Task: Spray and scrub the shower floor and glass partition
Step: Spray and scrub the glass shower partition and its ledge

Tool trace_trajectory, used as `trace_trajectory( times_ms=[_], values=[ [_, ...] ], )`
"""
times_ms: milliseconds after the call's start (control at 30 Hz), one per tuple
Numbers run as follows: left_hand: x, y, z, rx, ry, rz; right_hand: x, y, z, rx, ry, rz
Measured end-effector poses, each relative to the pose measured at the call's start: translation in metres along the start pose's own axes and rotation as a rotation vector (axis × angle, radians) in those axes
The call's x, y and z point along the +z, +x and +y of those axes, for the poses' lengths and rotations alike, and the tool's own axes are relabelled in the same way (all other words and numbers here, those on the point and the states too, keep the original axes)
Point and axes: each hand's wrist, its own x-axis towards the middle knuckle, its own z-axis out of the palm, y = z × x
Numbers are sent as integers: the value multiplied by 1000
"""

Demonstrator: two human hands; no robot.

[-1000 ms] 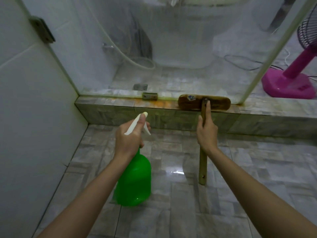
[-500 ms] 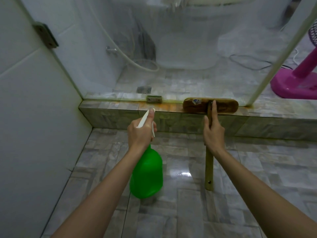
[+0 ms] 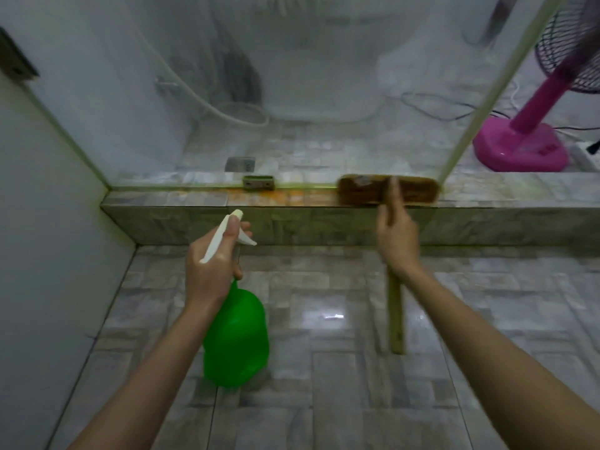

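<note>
My left hand [image 3: 211, 264] grips the white trigger head of a green spray bottle [image 3: 238, 342], which hangs below it over the grey tiled shower floor [image 3: 324, 368]. My right hand [image 3: 397, 238] grips the wooden handle of a scrub brush [image 3: 388, 189]. The brush head lies on the tiled curb [image 3: 292, 219], against the foot of the cloudy glass partition [image 3: 292, 92]. An orange stain runs along the curb top to the left of the brush head.
A white tiled wall [image 3: 42, 254] closes the left side. Behind the glass stand a toilet [image 3: 324, 76] and a looping hose. A pink pedestal fan [image 3: 526, 141] with cables sits past the glass edge at right. A metal bracket [image 3: 258, 183] clamps the glass base.
The brush head has slid a little to the right along the curb toward the glass edge. The spray bottle stays held in the same pose; the view has shifted slightly.
</note>
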Motion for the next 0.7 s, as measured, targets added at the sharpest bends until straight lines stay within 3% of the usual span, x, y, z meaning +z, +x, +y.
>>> trace_trajectory(
  times_ms=[133, 267, 333, 533, 600, 700],
  values=[
    [-3, 2, 1, 0, -7, -10, -14, -5, 5, 124, -16, 114],
    [0, 5, 1, 3, -19, -11, 47, -17, -50, -59, 92, -182],
    [-1, 5, 0, 3, -40, -18, 41, -11, -45, -97, 96, -234],
    [-15, 1, -6, 11, -66, -43, -60, 17, 48, 92, 10, 82],
    [-18, 1, -7, 2, -56, -32, -54, 12, 41, 129, 38, 105],
    [-21, 4, -8, 2, -51, -4, 0, -6, -2, 14, 101, 29]
  ],
)
